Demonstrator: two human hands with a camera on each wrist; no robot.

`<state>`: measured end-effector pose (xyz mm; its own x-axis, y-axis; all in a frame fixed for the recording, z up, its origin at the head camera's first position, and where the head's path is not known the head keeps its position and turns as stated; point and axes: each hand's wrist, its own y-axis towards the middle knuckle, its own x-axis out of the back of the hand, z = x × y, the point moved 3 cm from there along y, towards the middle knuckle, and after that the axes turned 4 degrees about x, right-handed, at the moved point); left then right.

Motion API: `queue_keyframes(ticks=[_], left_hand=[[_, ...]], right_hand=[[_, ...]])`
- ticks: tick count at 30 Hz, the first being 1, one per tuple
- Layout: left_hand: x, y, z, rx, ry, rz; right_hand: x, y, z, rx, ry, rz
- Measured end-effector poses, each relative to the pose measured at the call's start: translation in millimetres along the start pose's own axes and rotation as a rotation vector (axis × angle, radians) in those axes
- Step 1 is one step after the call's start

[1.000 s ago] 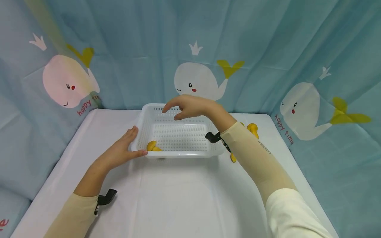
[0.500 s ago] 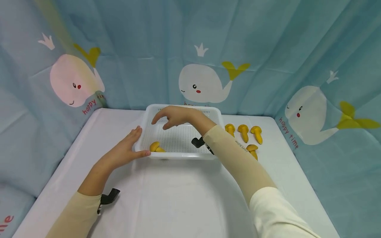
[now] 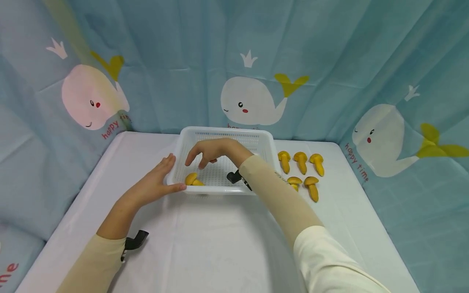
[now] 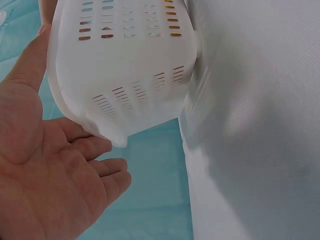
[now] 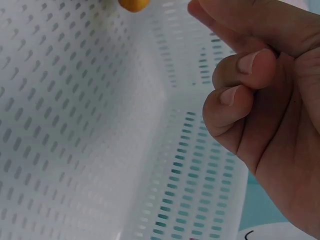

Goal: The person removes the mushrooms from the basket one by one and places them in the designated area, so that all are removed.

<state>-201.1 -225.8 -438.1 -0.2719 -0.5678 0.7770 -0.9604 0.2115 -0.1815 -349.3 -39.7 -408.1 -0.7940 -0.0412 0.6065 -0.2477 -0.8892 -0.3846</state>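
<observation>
A white perforated plastic basket [image 3: 227,131] stands at the back of the table. In its front left corner lies a yellow mushroom [image 3: 191,179], part of which shows at the top of the right wrist view. My left hand [image 3: 152,181] touches the basket's left corner, its thumb on the front rim and its fingers straight along the left side. Over the basket's inside, my right hand [image 3: 210,151] hangs with index finger and thumb apart and pointing down near the mushroom. The right wrist view shows the other fingers [image 5: 232,102] bent, with nothing in them.
Several yellow mushrooms [image 3: 301,162] lie in two rows right of the basket; the right sleeve [image 3: 282,199] partly covers the front row. A white cloth [image 3: 220,236] covers the table. Blue curtains [image 3: 176,73] with printed whales hang behind and at both sides.
My right hand has moved left and down into the basket area, toward the mushroom. Its forearm has uncovered more mushrooms at the right. The left hand stays at the basket's corner.
</observation>
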Motion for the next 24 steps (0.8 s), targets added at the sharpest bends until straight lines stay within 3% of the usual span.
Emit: queue_keyframes(ticks=[10,24], left_hand=[[-1.2,-2.3,-2.0,0.001,0.000,-0.005],[0.4,-5.1,-5.1,-0.017,-0.003,-0.012]], right_hand=[[-15.6,15.7,-13.7,-0.005,0.043,0.103],[-22.8,21.2,-14.6,-0.045,0.041,0.163]])
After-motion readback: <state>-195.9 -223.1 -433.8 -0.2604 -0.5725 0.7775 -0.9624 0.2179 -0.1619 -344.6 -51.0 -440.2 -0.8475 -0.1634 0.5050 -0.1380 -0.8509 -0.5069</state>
